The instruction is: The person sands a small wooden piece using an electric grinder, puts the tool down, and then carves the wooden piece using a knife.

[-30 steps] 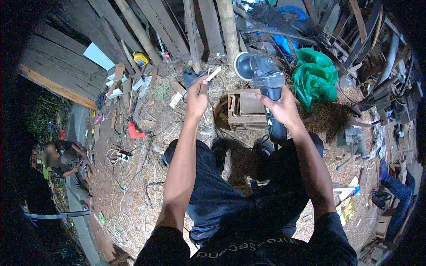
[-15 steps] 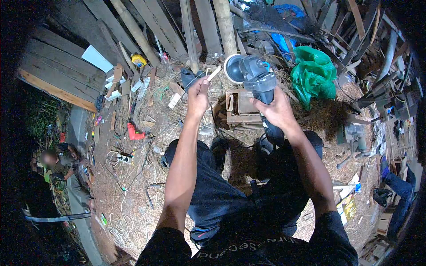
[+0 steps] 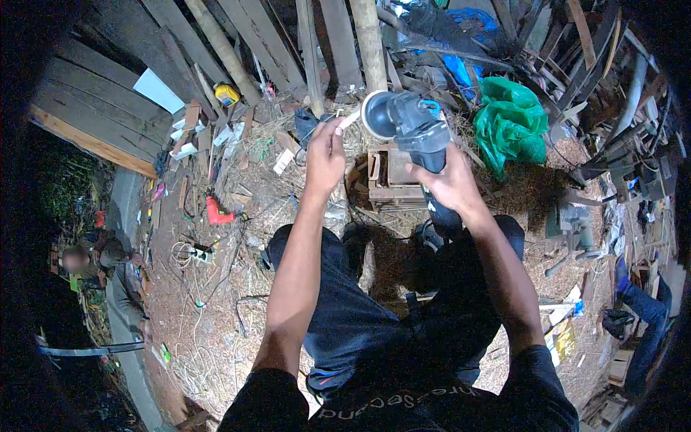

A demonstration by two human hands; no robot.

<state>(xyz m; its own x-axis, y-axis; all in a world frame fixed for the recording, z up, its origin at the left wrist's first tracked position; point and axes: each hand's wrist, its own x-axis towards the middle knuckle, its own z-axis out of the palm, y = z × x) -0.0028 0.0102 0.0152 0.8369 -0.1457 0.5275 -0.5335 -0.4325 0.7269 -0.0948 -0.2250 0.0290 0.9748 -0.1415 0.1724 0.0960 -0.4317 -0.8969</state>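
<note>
Power sander (image 3: 425, 135), beyond the wooden box (image 3: 397, 194), fills the right hand (image 3: 457, 186); its disc (image 3: 378, 115) has moved toward the pale strip (image 3: 350, 119) pinched in the left hand (image 3: 326, 160), apparently bringing them into contact. Shavings litter the ground (image 3: 227, 302) around the box; planks (image 3: 268, 43) stand beyond it, a green bag (image 3: 511, 126) right, a red drill (image 3: 217, 212) left.

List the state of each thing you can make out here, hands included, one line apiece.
left hand: closed, pinching the wood strip
wood strip: held up, tip at the disc; contact unclear
right hand: wrapped around the power tool
power tool: held off the ground; running or not, cannot tell
disc: fitted to the tool
green plastic bag: crumpled
red drill: lying on the ground
</note>
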